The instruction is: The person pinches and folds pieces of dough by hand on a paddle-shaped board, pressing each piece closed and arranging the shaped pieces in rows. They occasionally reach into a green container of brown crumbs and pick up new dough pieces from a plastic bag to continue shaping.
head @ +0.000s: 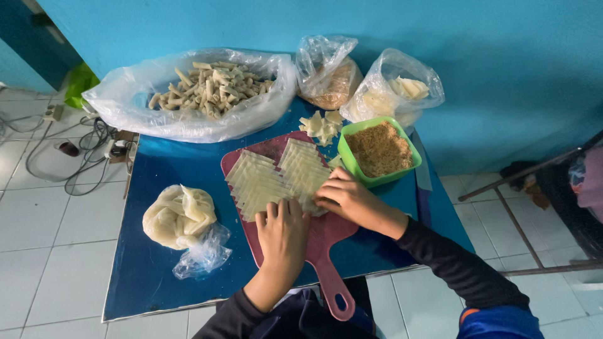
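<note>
Two overlapping rows of pale square wrapper sheets [276, 176] lie on a dark red cutting board [326, 251] on a blue table [151, 263]. My left hand [284, 233] rests flat on the board with its fingertips at the near edge of the sheets. My right hand [347, 196] is curled over the lower right end of the rows, fingers touching a sheet. A green tub of brown crumbs [379, 149] stands just beyond my right hand.
A large clear bag of rolled sticks [210, 88] sits at the back left, with a bag of crumbs [331, 81] and a bag of pale pieces [396, 94] beside it. A bagged pale lump [179, 216] lies at left. Cables [81, 150] cross the tiled floor.
</note>
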Available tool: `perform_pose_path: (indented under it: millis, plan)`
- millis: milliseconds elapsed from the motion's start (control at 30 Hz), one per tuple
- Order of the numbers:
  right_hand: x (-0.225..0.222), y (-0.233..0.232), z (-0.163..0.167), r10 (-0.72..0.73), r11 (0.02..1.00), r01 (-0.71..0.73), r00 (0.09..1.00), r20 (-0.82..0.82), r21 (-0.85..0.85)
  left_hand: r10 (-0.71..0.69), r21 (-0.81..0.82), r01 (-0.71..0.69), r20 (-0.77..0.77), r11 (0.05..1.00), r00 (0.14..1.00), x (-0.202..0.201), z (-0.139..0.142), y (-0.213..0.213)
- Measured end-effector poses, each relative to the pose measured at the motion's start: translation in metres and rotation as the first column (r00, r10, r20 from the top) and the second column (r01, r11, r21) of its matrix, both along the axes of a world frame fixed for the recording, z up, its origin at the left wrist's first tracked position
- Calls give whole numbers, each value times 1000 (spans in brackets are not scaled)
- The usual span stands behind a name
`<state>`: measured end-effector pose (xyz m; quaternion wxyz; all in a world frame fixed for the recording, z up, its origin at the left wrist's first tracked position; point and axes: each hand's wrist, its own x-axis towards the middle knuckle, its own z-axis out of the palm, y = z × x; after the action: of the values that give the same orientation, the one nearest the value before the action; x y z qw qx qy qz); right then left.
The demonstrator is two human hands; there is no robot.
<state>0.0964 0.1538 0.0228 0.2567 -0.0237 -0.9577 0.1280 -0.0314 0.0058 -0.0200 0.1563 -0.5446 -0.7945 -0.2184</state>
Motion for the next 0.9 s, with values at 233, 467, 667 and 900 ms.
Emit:
perform_pose_path:
  millis: [233, 467, 667, 900]
  plan:
    - [6, 7, -9, 11, 1000, -11, 1000, -24, -12, -50, 43, 45, 112, 998, 992, -2, 3, 0]
    - [7, 2, -9, 16, 998, -18, 999, -38, -64, -98, 48, 88, 274, 995, 957, -2, 5, 1]
    - [4, 0, -10, 3, 1000, -3, 998, -66, 7, -70, 77, 57, 182, 995, 981, 0, 1, 0]
    - [6, 0, -5, -63, 993, 54, 994, -88, -102, 25, 32, -30, 131, 999, 991, 3, -3, 2]
